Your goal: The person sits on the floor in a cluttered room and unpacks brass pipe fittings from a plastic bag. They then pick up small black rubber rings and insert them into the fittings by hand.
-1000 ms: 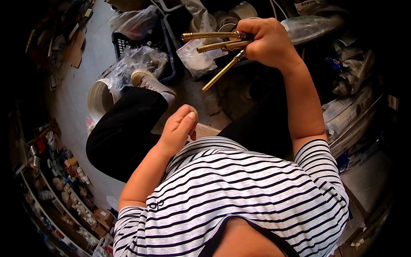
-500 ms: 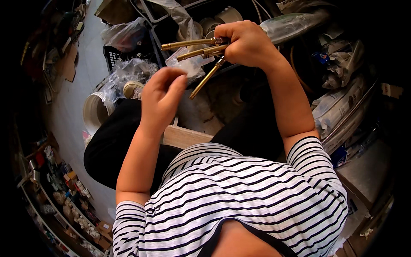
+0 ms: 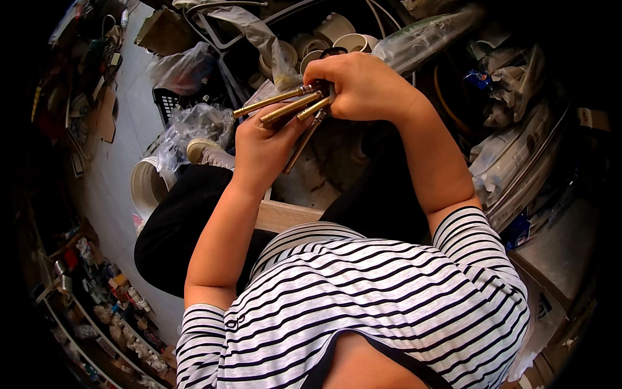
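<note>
Several slim brass-coloured metal tubes (image 3: 291, 110) with ringed ends fan out to the left from my right hand (image 3: 363, 87). Its fingers are closed around their right ends, so those ends are mostly hidden. My left hand (image 3: 267, 144) grips the middle tubes from below, thumb on one side and fingers on the other. One tube lies above this grip, and another slants down toward me between the hands. Beneath the hands, part of a clear plastic bag shows beside the tubes.
Beyond my hands a dark crate (image 3: 227, 45) holds white plastic pipe fittings (image 3: 334, 29). Crumpled clear bags (image 3: 194, 126) and a white bucket (image 3: 148, 185) stand to the left. Wrapped plastic packages (image 3: 512, 162) lie on the right. Stocked shelves (image 3: 97, 311) line the lower left.
My left hand has moved up and right and closed on the tubes. My right hand has come slightly down and left, bringing the tubes nearer to me.
</note>
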A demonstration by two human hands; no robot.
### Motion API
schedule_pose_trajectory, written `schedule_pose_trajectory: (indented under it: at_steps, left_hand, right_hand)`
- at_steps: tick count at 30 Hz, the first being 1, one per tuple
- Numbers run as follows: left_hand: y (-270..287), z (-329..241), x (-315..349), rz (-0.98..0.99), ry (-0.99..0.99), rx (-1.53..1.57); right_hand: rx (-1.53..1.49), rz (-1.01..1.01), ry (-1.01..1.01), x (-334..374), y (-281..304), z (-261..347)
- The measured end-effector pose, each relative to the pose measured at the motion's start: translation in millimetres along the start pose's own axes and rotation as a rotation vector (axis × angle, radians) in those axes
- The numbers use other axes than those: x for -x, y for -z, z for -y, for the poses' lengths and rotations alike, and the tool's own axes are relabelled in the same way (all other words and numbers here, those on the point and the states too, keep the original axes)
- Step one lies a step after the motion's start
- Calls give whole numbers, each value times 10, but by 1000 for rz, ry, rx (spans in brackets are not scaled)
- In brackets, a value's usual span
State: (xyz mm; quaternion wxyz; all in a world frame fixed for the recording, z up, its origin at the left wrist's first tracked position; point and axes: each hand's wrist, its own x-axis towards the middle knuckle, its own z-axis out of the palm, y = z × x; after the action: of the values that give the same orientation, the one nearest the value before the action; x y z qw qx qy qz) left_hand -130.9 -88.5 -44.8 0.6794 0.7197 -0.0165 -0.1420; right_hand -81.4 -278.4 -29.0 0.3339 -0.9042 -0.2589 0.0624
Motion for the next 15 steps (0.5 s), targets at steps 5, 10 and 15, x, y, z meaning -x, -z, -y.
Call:
schedule_pose_trajectory:
  at_steps: [5, 10, 15]
  left_hand:
    - [29, 45, 103, -30, 11, 76]
    - [18, 34, 167, -64, -18, 284]
    - [157, 57, 224, -15, -80, -91]
  right_hand:
    - [0, 53, 76, 25, 21, -76]
    - [11, 30, 131, 60, -20, -62]
    - [18, 94, 143, 44, -7, -49]
